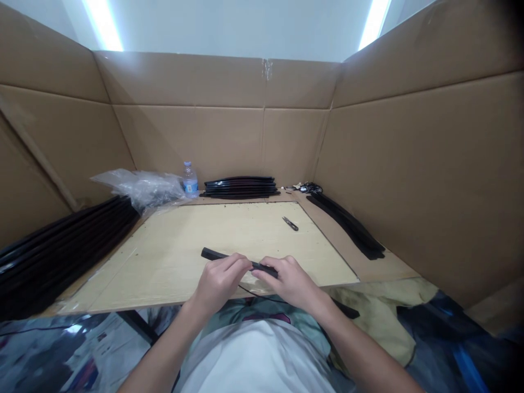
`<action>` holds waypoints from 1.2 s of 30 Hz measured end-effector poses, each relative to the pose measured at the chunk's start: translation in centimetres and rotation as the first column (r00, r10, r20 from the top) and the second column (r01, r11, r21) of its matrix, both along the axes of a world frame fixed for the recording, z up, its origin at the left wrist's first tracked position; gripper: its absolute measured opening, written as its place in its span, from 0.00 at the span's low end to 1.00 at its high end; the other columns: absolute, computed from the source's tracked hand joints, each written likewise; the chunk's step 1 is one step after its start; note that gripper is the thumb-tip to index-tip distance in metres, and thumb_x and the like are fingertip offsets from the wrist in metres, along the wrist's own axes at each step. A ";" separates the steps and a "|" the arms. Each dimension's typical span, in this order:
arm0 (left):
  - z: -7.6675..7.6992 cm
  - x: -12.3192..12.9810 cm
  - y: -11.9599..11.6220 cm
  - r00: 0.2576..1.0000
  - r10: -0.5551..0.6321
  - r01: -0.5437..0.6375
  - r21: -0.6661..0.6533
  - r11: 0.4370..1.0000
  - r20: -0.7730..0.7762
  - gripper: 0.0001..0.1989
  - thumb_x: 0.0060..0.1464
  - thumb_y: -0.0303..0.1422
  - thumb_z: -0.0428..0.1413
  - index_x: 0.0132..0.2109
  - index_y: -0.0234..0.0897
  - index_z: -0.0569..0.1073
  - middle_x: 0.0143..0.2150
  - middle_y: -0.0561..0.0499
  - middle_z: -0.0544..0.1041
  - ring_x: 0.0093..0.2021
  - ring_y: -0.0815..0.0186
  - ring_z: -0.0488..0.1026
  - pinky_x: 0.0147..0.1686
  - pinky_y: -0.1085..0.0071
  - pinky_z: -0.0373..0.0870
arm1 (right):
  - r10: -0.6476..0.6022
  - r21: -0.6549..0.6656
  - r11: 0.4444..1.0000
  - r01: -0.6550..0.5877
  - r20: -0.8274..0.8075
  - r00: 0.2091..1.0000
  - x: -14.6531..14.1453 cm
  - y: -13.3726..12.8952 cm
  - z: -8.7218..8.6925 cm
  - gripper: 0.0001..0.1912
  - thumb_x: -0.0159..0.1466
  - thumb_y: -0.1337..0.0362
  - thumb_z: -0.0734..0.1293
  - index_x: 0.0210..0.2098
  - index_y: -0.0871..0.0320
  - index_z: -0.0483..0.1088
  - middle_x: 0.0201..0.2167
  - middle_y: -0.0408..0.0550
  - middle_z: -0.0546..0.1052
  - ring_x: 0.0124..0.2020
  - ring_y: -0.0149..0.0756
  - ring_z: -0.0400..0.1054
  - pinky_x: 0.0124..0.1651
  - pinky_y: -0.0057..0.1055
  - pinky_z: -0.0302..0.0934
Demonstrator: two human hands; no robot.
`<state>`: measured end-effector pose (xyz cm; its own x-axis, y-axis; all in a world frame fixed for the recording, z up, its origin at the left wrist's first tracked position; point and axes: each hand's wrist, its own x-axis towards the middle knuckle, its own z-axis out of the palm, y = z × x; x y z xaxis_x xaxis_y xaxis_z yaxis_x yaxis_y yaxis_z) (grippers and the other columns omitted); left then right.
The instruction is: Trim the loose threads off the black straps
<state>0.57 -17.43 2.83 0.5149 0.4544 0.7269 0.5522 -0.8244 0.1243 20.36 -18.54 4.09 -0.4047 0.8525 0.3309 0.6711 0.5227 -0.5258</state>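
Left hand [223, 277], right hand [289, 277] both gripping black strip [213, 254]; angled inward, backs upward, nearly meeting.

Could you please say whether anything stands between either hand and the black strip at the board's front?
Nothing visible does: the left hand and right hand both hold the black strip. The snips lie farther back.

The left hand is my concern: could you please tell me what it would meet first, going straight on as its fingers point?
The left hand would probably meet the right hand first, just along the black strip, though depth there is unclear.
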 end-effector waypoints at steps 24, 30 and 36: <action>0.0 0.0 -0.1 0.997 -0.048 0.046 0.038 0.998 0.054 0.06 0.55 0.21 0.51 0.36 0.36 0.69 0.29 0.52 0.74 0.28 0.71 0.69 0.29 0.75 0.63 | -0.063 0.022 0.998 0.063 0.014 0.998 0.1 0.3 -0.5 0.17 0.64 0.51 0.58 0.32 0.55 0.70 0.26 0.42 0.74 0.30 0.35 0.65 0.36 0.28 0.52; -0.1 0.0 0.0 0.998 -0.028 0.027 0.017 0.999 0.059 0.06 0.56 0.22 0.51 0.37 0.36 0.69 0.32 0.51 0.74 0.30 0.71 0.70 0.29 0.75 0.64 | -0.058 -0.013 0.998 0.059 0.021 0.998 0.2 0.1 -0.3 0.17 0.63 0.49 0.59 0.34 0.53 0.71 0.28 0.42 0.76 0.32 0.36 0.66 0.36 0.28 0.53; -0.2 -0.4 0.1 0.997 -0.048 0.048 0.002 0.999 0.058 0.06 0.55 0.21 0.52 0.38 0.36 0.69 0.33 0.51 0.75 0.31 0.71 0.71 0.30 0.76 0.65 | -0.044 -0.031 0.999 0.044 0.010 0.999 0.1 -0.1 -0.3 0.18 0.63 0.48 0.58 0.37 0.53 0.72 0.30 0.43 0.77 0.31 0.36 0.67 0.36 0.28 0.54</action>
<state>0.21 -17.31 2.60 0.4930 0.4296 0.7566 0.5038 -0.8499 0.1543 20.46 -18.62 3.81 -0.3696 0.8794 0.3000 0.6982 0.4759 -0.5348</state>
